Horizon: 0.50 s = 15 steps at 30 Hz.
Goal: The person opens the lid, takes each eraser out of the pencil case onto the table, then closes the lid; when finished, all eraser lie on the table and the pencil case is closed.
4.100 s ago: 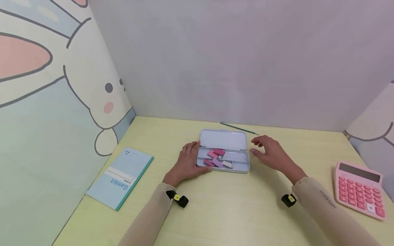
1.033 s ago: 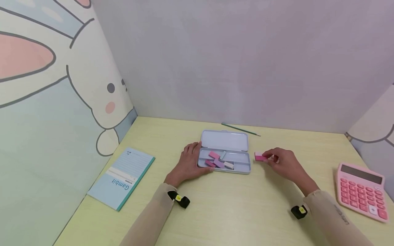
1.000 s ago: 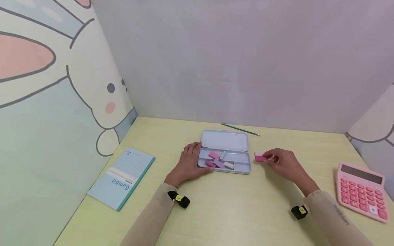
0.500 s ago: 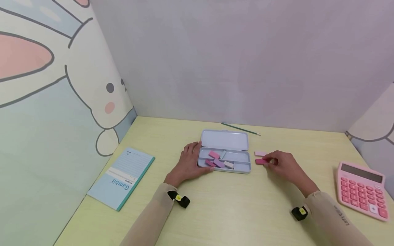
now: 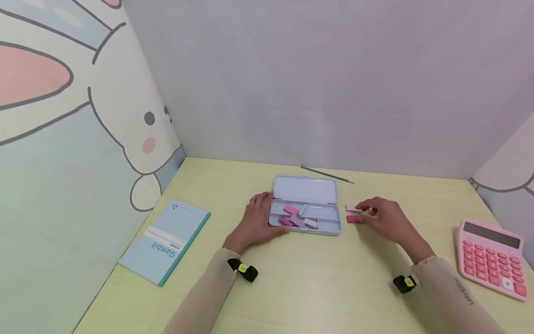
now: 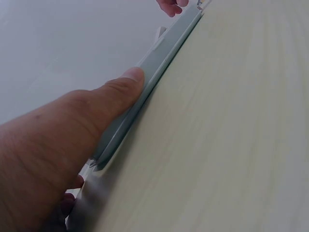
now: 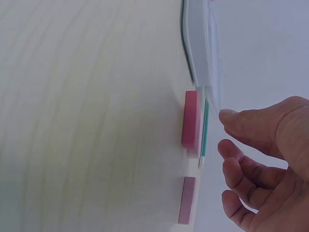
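Note:
An open pale-lilac pencil case point(image 5: 327, 226) lies on the table, with several pink, purple, white and bluish erasers inside. My left hand point(image 5: 256, 221) grips its left end; in the left wrist view the thumb presses the front wall. Right of the case, a dark pink eraser point(image 5: 354, 219) lies in front of a light pink eraser point(image 5: 352, 208). My right hand point(image 5: 384, 220) hovers just over their right ends, thumb and fingertips apart with nothing between them. In the right wrist view a mauve eraser point(image 7: 187, 200) also lies on the table; my hand hides it in the head view.
A green pencil point(image 5: 327, 174) lies behind the case near the back wall. At the left is a light blue notebook point(image 5: 166, 241), and a pink calculator point(image 5: 492, 260) sits at the right. The case's lid point(image 5: 305, 189) is folded back.
The dark pink eraser went from the case to the table, and my right hand slid it forward, away from the light pink one. The right hand has since let go and lifted slightly.

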Each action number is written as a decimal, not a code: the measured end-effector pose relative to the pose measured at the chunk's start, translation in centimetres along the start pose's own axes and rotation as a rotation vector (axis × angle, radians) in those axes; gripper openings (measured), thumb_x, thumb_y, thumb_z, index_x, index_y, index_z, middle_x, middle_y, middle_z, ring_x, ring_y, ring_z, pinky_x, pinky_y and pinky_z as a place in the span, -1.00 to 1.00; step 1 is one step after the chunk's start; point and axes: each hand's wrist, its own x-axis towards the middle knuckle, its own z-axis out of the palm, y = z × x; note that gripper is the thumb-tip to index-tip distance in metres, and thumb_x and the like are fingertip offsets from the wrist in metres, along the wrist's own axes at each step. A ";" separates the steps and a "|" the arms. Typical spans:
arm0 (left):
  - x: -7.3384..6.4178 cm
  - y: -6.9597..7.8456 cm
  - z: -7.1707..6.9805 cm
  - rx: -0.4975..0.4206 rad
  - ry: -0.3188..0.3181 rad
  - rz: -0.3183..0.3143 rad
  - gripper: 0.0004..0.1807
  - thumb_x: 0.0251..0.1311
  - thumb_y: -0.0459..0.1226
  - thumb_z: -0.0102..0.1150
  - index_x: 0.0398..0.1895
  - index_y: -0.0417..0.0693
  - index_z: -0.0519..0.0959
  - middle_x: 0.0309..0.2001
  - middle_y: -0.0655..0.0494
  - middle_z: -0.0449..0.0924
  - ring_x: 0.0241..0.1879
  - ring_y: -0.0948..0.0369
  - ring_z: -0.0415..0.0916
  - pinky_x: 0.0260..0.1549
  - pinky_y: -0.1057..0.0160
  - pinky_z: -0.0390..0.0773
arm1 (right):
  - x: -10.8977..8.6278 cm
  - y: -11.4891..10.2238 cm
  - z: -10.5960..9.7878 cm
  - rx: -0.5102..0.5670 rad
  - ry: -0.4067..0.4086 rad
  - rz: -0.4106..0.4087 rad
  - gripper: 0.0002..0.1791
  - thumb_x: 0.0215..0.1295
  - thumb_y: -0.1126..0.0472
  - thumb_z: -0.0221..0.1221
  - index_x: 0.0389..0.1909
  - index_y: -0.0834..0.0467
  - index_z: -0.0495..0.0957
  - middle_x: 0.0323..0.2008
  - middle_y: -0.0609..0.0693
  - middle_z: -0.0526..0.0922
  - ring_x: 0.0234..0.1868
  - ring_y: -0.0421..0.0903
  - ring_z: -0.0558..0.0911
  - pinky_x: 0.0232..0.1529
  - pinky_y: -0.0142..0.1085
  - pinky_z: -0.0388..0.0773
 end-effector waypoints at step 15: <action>0.0 0.1 0.0 0.019 -0.007 -0.005 0.33 0.17 0.43 0.31 0.78 -0.03 -0.08 0.71 -0.11 0.02 0.70 -0.13 -0.08 0.69 -0.20 0.06 | 0.9 -4.0 2.1 0.093 -0.005 -0.113 -0.76 0.35 0.30 0.41 0.01 0.20 0.80 -0.12 0.07 0.84 -0.20 -0.10 0.65 -0.19 -0.30 0.59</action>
